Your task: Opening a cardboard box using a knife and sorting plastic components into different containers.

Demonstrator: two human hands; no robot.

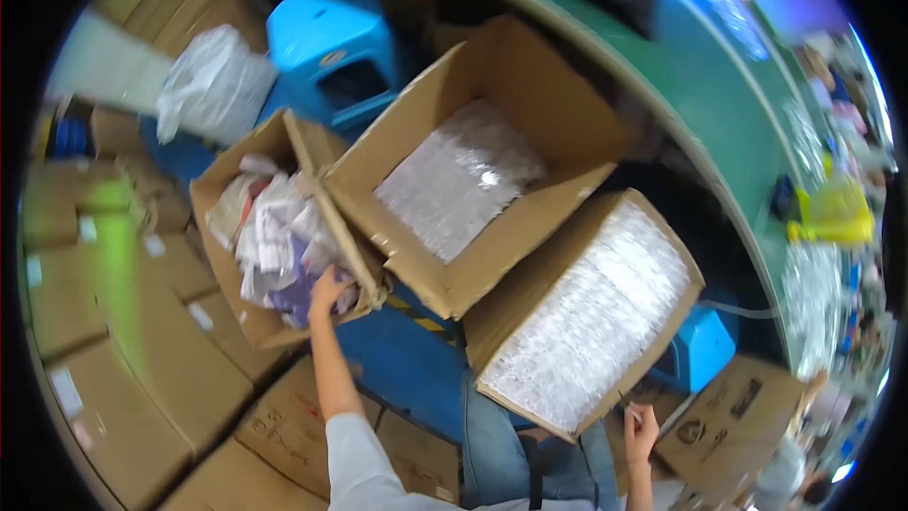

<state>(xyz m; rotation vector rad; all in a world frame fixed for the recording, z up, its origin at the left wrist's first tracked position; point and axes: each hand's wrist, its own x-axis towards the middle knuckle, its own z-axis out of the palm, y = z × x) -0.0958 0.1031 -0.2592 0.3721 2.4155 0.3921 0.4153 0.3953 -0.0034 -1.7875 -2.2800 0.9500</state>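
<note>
My left hand (326,290) reaches into an open cardboard box (218,191) full of crumpled paper and plastic scraps (274,237); its fingers rest on the scraps at the box's near end, and whether they grip anything is hidden. My right hand (640,428) is low at the right, fingers curled, touching the near corner of a tilted cardboard box (530,298) packed with clear bubble-like sheets (591,312). Between the two stands a third open box (544,99) with a clear plastic layer (459,180) at its bottom.
Sealed cardboard cartons (142,341) are stacked at the left and lower left. A blue plastic stool (331,43) and a white plastic bag (213,85) sit behind the boxes. A green conveyor table (728,123) curves along the right, with a yellow object (837,213) on it.
</note>
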